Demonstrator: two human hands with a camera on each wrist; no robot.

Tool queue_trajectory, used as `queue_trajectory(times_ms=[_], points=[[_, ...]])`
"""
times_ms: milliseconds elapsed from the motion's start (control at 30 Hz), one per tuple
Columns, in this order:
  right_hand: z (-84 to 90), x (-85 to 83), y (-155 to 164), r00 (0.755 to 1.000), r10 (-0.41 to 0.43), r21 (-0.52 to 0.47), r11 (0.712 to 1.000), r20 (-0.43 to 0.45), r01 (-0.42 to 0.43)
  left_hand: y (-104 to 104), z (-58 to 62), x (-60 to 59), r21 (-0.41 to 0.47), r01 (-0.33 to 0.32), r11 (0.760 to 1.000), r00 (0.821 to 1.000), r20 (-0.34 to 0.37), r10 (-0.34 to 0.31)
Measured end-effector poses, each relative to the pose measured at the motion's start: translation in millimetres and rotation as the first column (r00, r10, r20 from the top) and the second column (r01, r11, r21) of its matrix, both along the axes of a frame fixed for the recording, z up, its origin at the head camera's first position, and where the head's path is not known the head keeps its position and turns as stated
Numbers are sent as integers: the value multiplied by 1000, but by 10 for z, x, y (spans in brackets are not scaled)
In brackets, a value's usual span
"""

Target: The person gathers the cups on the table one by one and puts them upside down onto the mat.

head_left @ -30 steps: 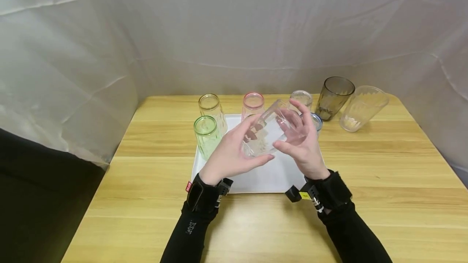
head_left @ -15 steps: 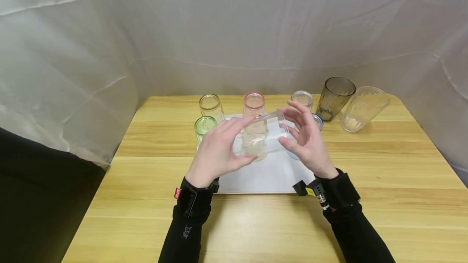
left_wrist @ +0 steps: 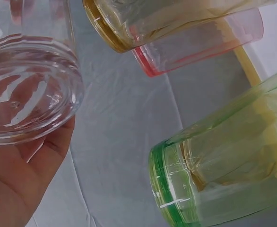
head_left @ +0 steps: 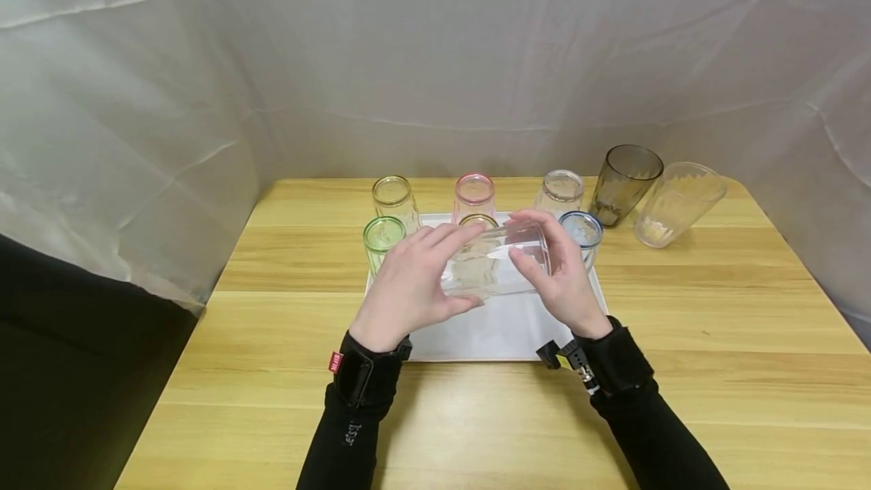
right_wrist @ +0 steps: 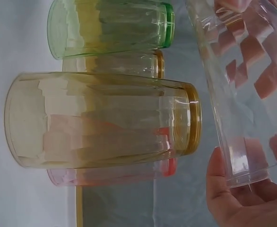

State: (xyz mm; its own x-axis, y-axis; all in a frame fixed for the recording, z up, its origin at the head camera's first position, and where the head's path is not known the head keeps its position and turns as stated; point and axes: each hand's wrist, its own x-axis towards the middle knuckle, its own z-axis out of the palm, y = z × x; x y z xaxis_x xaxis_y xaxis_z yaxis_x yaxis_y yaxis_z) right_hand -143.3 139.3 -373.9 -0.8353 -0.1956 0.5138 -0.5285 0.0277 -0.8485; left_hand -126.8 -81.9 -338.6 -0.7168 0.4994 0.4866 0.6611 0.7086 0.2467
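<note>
A clear faceted drinking glass (head_left: 502, 262) lies sideways in the air above the white tray (head_left: 476, 342), held between both hands. My left hand (head_left: 408, 274) grips its left end, fingers over the top and thumb below. In the left wrist view the thick base of the glass (left_wrist: 32, 101) faces the camera. My right hand (head_left: 563, 272) holds the other end, thumb in front and fingers behind, at the rim in the right wrist view. Upside down just behind stand a green-based glass (head_left: 383, 239), an amber one (right_wrist: 105, 120) partly covered by the held glass, and a blue-based one (head_left: 582, 237).
In the back row, also upside down, are a yellow-brown glass (head_left: 393, 196), a pink glass (head_left: 474, 195) and a clear glass (head_left: 562, 191). Upright at the back right of the wooden table (head_left: 735, 339) stand a smoky grey glass (head_left: 621, 187) and a larger clear glass (head_left: 677, 206).
The clear glass has turned from a slant to nearly level. My left hand has shifted left, and my right hand has come lower and closed in round the right end.
</note>
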Motion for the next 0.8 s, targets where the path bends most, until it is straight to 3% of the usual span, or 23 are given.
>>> queue_trajectory(times_ms=[233, 333, 400, 533, 733, 800], points=[[-13, -18, -14, 1000, -12, -84, 996, -14, 11, -21, 0, -40, 144, 50, 988, 999, 4, -51], [-17, -16, -16, 1000, 2, -152, 988, 19, 1, -26, -11, -58, 272, 91, 958, 995, 16, -99], [-15, -10, -19, 998, 21, -218, 976, 57, -8, -18, -29, -73, 375, 113, 920, 991, 29, -133], [-9, 7, -30, 988, 84, -346, 938, 128, -35, 37, -85, -117, 598, 162, 785, 972, 38, -230], [-7, 35, -72, 964, 153, -471, 882, 216, -35, 197, -171, -169, 843, 212, 494, 938, -33, -345], [-9, 44, -87, 958, 168, -493, 869, 234, -32, 261, -184, -164, 887, 208, 411, 929, -47, -367]])
